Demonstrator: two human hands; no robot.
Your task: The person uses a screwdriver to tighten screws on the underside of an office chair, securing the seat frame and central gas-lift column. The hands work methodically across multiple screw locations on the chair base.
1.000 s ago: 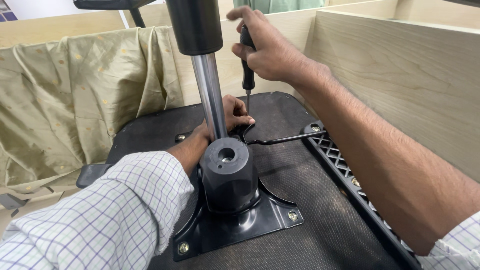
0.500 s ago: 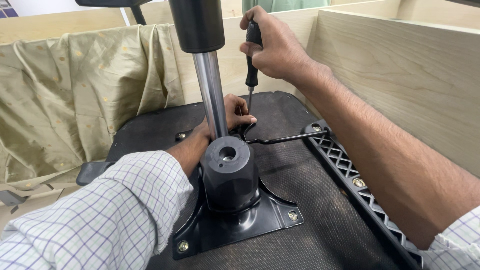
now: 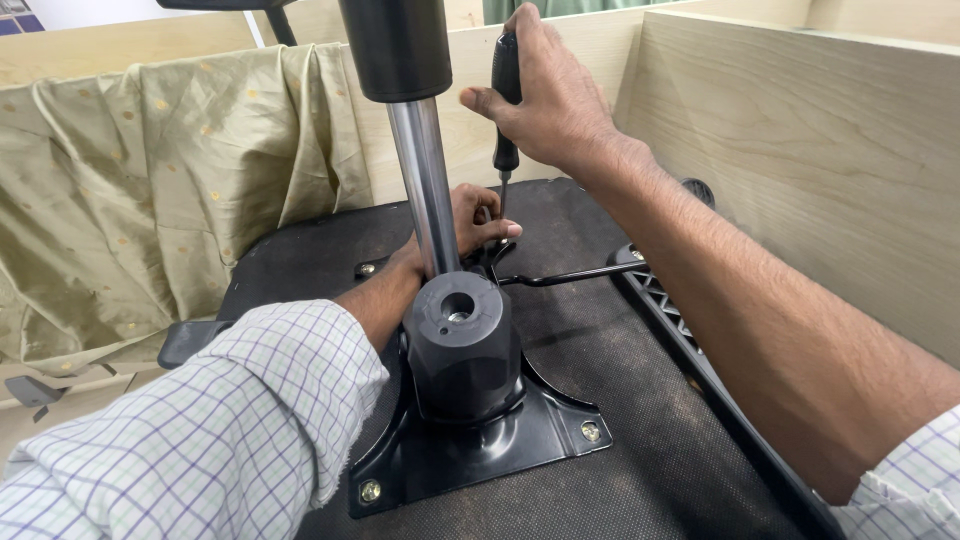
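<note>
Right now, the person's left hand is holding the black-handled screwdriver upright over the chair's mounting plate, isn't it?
Not quite: the head view shows the right hand holding the black-handled screwdriver upright over the mounting plate; the left hand rests low beside the chrome column.

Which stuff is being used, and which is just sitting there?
In use:
screwdriver in right hand
black mounting plate, left hand on it
chrome column
upturned seat base

Just sitting there:
gold-dotted cloth
wooden panel
</note>
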